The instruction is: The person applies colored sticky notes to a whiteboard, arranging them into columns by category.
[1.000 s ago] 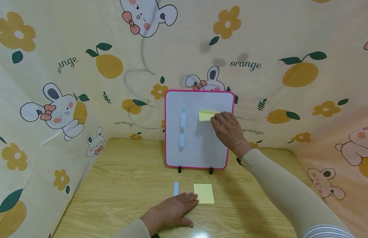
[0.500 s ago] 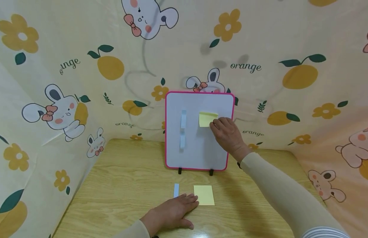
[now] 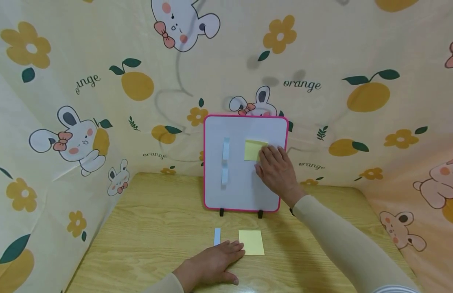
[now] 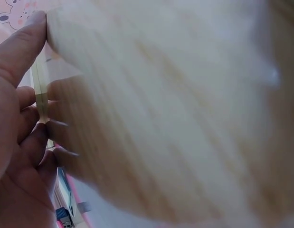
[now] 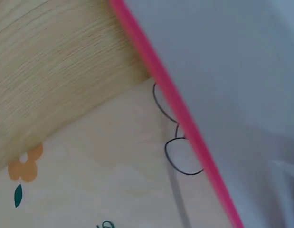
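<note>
A whiteboard (image 3: pixel 244 191) with a pink frame stands upright on the table. On its upper right sits a yellow sticky note (image 3: pixel 251 151), its right part covered by my right hand (image 3: pixel 278 171), whose extended fingers press it to the board. My left hand (image 3: pixel 213 262) rests flat on the wooden table, fingertips at the left edge of a second yellow sticky note (image 3: pixel 252 243). Just beyond that hand lies a thin blue strip (image 3: pixel 217 237), its lower end hidden. In the left wrist view the left hand's fingers (image 4: pixel 30 142) are seen from the palm side.
Two light blue strips (image 3: pixel 226 150) hang one above the other on the board's left half. Black feet (image 3: pixel 260 214) hold the board up. A patterned cloth (image 3: pixel 167 101) with rabbits and oranges encloses the table (image 3: pixel 138 228) at the back and sides.
My right hand has let go of the upper note's lower edge and now presses it with extended fingers. The note has come down flatter on the board. The left hand stays put.
</note>
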Demonstrator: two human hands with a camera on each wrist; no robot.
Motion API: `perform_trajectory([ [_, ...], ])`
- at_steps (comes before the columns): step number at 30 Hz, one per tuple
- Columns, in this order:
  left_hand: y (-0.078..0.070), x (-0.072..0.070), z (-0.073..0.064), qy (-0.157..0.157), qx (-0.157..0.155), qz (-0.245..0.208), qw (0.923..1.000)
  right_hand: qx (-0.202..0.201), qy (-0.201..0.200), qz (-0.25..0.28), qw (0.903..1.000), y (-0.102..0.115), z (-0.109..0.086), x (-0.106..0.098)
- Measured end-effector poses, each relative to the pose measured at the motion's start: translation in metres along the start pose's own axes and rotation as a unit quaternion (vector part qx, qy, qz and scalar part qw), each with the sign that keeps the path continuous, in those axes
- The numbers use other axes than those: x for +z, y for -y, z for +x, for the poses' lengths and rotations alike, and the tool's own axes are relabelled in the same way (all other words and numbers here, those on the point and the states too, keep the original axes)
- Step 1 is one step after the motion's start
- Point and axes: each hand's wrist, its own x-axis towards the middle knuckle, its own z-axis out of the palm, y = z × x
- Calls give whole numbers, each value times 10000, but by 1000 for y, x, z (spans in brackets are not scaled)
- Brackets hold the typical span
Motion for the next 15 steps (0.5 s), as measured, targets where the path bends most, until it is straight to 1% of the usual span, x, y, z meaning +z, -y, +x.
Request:
perform_trajectory([
  [3,0,0,0,4,-10,22,10000,237,161,103,9995,4,3,0],
  [6,-1,0,-1,13,-35,58,10000,488,544,120,9973,8,7,-3],
  [9,-1,-1,-2,9,-26,127,9999,740,1108,143,9910,12,9,-6],
  [11,-2,-1,-2,-18,10,207,9998,911,1413,167,9856,14,10,-8],
  [13,-2,-2,-1,-29,52,276,9996,1065,1598,123,9813,14,10,-10],
  [15,-2,-2,0,-28,72,333,9994,1173,1653,21,9792,14,9,-11],
])
